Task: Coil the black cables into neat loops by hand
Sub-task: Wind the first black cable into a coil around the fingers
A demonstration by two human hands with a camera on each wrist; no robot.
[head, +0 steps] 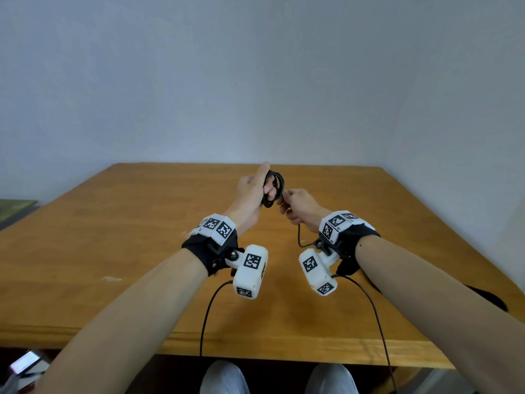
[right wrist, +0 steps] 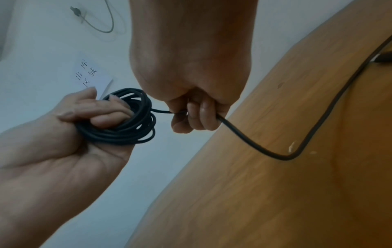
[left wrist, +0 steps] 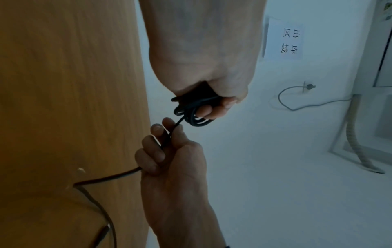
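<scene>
While both hands are held up over the brown wooden bench (head: pixel 142 237), they work close together near the middle of the head view. The left hand (head: pixel 251 189) holds a small round bundle of black cable (head: pixel 274 189). Its fingers (right wrist: pixel 106 115) go through the middle of the loops and curl round them, as the right wrist view shows at the left of the frame. The loops sit one on top of another and look a bit messy.

The right hand (head: pixel 298 207) is just beside the left one, a little lower in the frame. It is closed in a fist round the loose part of the same cable, and the line runs through its curled fingers (left wrist: pixel 155 146). A short, tight bit of cable joins the fist to the bundle. So each hand is clamped on the cable, and the two hands are near each other but not touching.

From the right fist the loose cable drops down, bends on the bench, and runs off toward the lower part of the head view.

Both wrists wear black straps with white boxes (head: pixel 250 271) covered in black and white square marks. A white paper sign (left wrist: pixel 284 42) with writing hangs on the pale wall (head: pixel 255 66), at the upper right of the left wrist view.
</scene>
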